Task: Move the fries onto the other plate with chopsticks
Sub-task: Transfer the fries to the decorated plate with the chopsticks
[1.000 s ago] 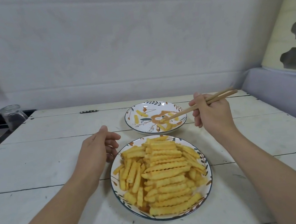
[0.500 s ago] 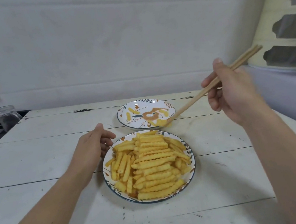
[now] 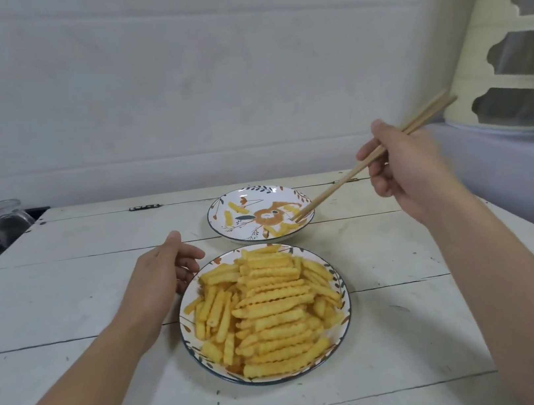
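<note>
Currently the main risk is judged to sit at the left hand (image 3: 162,273): its loosely curled fingers are laid against the left rim of the near plate (image 3: 345,298), holding nothing, and a nudge from it could slide that plate or tip crinkle-cut fries (image 3: 267,309) off the heaped pile onto the white plank table (image 3: 65,301). The pile is stacked high and reaches close to the rim, so any pick from it with poor pinch pressure could also drag neighbours over the edge.

Further right, a slip is possible at the chopsticks (image 3: 342,184). Both sticks are clamped in the right hand (image 3: 403,171), gripped fairly far back, so tip control is judged weak. The tips are down inside the far plate (image 3: 218,209), at its right side among the fries lying there; whether a fry is pinched between them cannot be told. A careless lift could flick a piece out over the low rim.

Containers, left to right:
- glass jar (image 3: 6,220) at the far left table edge, contents not readable
- near plate, floral rim, heaped with most of the fries
- far plate, patterned, holding only a few fries, about 5 visible

Most of the task is judged undone.
</note>
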Motion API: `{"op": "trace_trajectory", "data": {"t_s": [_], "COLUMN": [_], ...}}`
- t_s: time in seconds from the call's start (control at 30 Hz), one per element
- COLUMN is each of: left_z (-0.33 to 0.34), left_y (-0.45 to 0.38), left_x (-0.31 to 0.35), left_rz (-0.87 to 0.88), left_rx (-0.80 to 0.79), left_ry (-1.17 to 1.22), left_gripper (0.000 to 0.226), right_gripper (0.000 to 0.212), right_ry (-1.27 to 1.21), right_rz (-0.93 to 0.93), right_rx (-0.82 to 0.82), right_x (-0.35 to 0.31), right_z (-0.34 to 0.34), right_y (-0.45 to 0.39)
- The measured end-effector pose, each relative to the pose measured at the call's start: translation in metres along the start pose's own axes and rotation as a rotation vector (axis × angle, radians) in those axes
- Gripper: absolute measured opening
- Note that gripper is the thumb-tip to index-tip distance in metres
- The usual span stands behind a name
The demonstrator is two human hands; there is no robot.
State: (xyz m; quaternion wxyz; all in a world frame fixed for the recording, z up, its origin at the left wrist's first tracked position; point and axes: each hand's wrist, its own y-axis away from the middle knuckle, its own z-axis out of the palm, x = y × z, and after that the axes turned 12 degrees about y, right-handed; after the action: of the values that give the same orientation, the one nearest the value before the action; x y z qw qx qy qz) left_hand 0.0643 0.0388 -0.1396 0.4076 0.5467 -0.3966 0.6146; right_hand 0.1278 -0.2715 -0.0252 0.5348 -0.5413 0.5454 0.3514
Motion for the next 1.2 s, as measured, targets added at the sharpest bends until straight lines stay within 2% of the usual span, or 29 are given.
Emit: {"op": "trace_trajectory", "data": {"t_s": [0.17, 0.3, 0.43, 0.6, 0.8, 0.9, 1.0, 1.1, 1.2], "left_z": [0.0, 0.0, 0.0, 0.0, 0.001, 0.001, 0.001, 0.001, 0.0], "left_y": [0.0, -0.001, -0.001, -0.001, -0.001, -0.001, 0.0, 0.0, 0.0], "left_x": [0.001, 0.0, -0.001, -0.001, -0.001, -0.001, 0.001, 0.002, 0.005], "left_rz": [-0.001, -0.001, -0.001, 0.0, -0.005, -0.009, -0.015, -0.027, -0.045], "left_rx": [-0.004, -0.003, 0.0, 0.002, 0.005, 0.011, 0.006, 0.02, 0.049], "left_ry": [0.024, 0.012, 0.012, 0.009, 0.007, 0.006, 0.006, 0.028, 0.087], "left_gripper": [0.058, 0.058, 0.059, 0.059, 0.059, 0.059, 0.059, 0.058, 0.057], "right_gripper": [0.043, 0.039, 0.038, 0.039, 0.044, 0.044, 0.045, 0.047, 0.052], "right_ry": [0.021, 0.095, 0.02, 0.107, 0.257, 0.199, 0.008, -0.212, -0.236], "right_rz": [-0.03, -0.11, -0.155, -0.263, -0.304, -0.249, -0.185, -0.161, -0.193], "right_rx": [0.125, 0.038, 0.101, 0.101, 0.034, 0.073, 0.112, -0.04, -0.284], "right_x": [0.036, 0.059, 0.051, 0.048, 0.05, 0.048, 0.037, 0.022, 0.014], "right_z": [0.028, 0.039, 0.041, 0.055, 0.068, 0.063, 0.051, 0.045, 0.051], "right_y": [-0.026, -0.016, -0.009, 0.005, 0.009, 0.006, 0.005, 0.018, 0.037]}}
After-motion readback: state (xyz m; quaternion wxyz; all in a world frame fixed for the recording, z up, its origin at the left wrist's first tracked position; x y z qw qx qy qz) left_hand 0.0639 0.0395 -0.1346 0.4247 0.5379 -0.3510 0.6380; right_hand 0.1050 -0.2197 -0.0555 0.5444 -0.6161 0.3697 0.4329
